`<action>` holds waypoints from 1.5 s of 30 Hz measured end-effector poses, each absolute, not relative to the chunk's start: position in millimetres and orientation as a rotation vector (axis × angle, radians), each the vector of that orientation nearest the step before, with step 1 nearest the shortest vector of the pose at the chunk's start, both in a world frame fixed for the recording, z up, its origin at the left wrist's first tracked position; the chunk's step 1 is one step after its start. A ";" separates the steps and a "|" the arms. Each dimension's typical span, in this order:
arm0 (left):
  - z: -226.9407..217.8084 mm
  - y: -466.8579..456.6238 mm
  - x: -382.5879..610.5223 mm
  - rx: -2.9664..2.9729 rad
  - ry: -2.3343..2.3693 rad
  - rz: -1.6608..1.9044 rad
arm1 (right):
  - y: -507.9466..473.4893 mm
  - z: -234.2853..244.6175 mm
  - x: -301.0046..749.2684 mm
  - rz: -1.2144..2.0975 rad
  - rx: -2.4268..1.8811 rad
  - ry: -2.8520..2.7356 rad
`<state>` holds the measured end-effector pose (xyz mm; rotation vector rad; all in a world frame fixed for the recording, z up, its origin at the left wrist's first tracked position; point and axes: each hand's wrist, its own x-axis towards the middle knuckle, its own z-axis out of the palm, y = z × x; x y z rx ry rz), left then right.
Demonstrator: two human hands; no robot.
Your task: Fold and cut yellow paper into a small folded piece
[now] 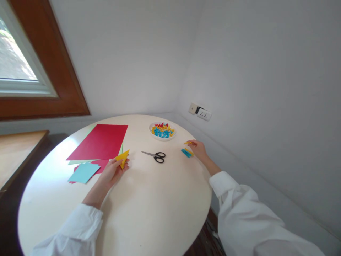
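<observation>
We note the left hand (113, 173) with thumb and fingers closed on a yellow paper (123, 155), over the table (160, 202) beside the red sheet (99, 142); fingers hide its lower part; the right hand (198, 149) pinches a small yellow piece (188, 143), too small for us to identify, near some blue strips (186, 153); scissors (156, 155) lie between the hands; bits (162, 132) in the dish (163, 139) overlap, so we cannot count them; the red sheet mostly covers a green sheet (80, 162); the frame's edge cuts off the window (16, 57).
</observation>
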<state>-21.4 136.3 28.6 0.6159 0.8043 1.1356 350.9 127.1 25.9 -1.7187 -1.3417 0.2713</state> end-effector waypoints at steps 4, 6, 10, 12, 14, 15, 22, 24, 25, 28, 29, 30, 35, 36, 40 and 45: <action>28.5 136.5 -22.1 0.600 0.819 1.134 | 128.7 10.5 364.2 0.309 -1.742 -1.344; 28.1 137.0 -22.7 0.601 0.829 1.130 | 126.6 3.6 366.6 0.315 -1.754 -1.344; 26.3 138.3 -23.6 0.628 0.819 1.113 | 120.9 -4.9 371.5 0.319 -1.787 -1.363; 25.6 138.4 -23.7 0.637 0.821 1.113 | 118.3 -6.9 374.0 0.313 -1.804 -1.376; 25.6 138.0 -23.5 0.642 0.831 1.121 | 116.4 -7.9 376.1 0.301 -1.820 -1.380; 25.9 137.6 -23.4 0.644 0.835 1.123 | 115.8 -8.3 376.9 0.298 -1.825 -1.379; 29.3 135.5 -22.9 0.647 0.837 1.119 | 114.6 -8.8 378.4 0.313 -1.856 -1.369; 28.7 135.9 -23.3 0.645 0.839 1.117 | 114.0 -8.5 378.2 0.306 -1.860 -1.370; 28.0 136.3 -23.4 0.646 0.839 1.116 | 113.6 -8.4 378.2 0.302 -1.861 -1.374; 25.5 138.1 -23.7 0.652 0.830 1.116 | 112.7 -9.2 378.9 0.289 -1.861 -1.398; 24.9 138.6 -23.6 0.654 0.828 1.118 | 112.6 -9.7 379.6 0.282 -1.863 -1.405; 24.4 138.9 -23.4 0.656 0.833 1.121 | 112.6 -10.4 380.3 0.276 -1.866 -1.410; 24.9 138.8 -21.9 0.667 0.900 1.136 | 115.3 -13.7 384.2 0.242 -1.884 -1.410; 24.9 138.7 -21.9 0.671 0.910 1.141 | 116.1 -14.0 384.7 0.232 -1.884 -1.412; 22.3 140.3 -22.5 0.683 0.936 1.147 | 117.6 -11.5 385.5 0.188 -1.891 -1.426; 16.4 143.2 -22.8 0.701 0.950 1.181 | 114.4 4.5 379.6 0.064 -1.881 -1.466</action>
